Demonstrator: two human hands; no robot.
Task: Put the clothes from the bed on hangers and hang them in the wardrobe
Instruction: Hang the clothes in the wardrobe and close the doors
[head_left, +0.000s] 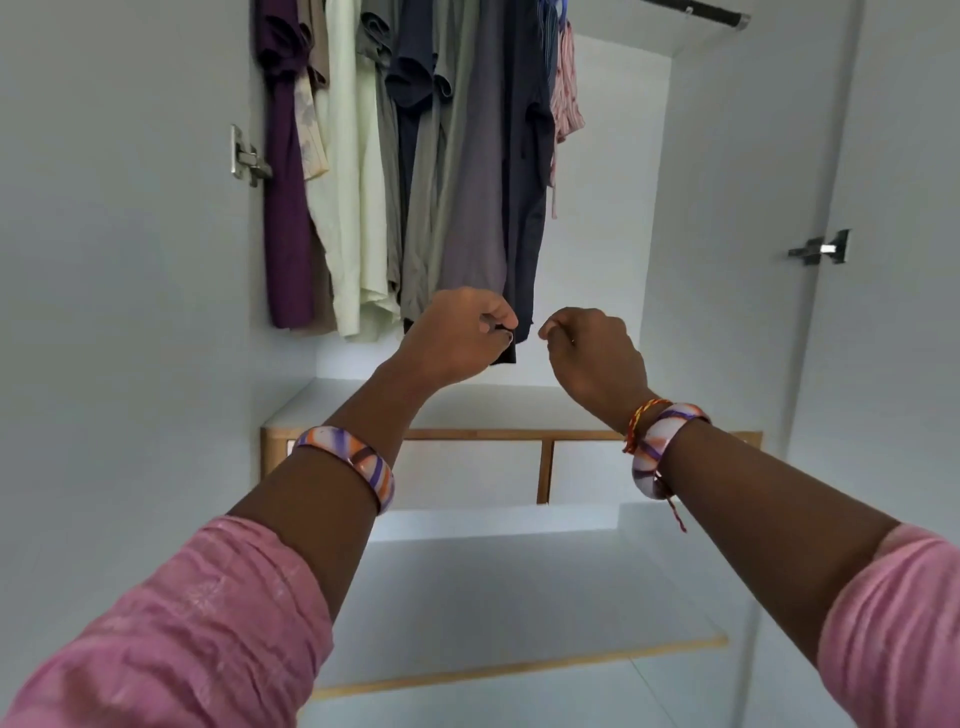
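Several garments hang in the open white wardrobe: a purple one, a cream one, grey ones and a dark navy shirt. My left hand pinches the bottom hem of the dark navy shirt between thumb and fingers. My right hand hovers just right of that hem with its fingers curled, and I see nothing in it. The bed and any hangers are out of view.
The rail runs bare toward the upper right. Below the clothes are two wood-framed drawers and a white shelf. Door hinges sit on both side walls. A pink striped garment hangs at the back.
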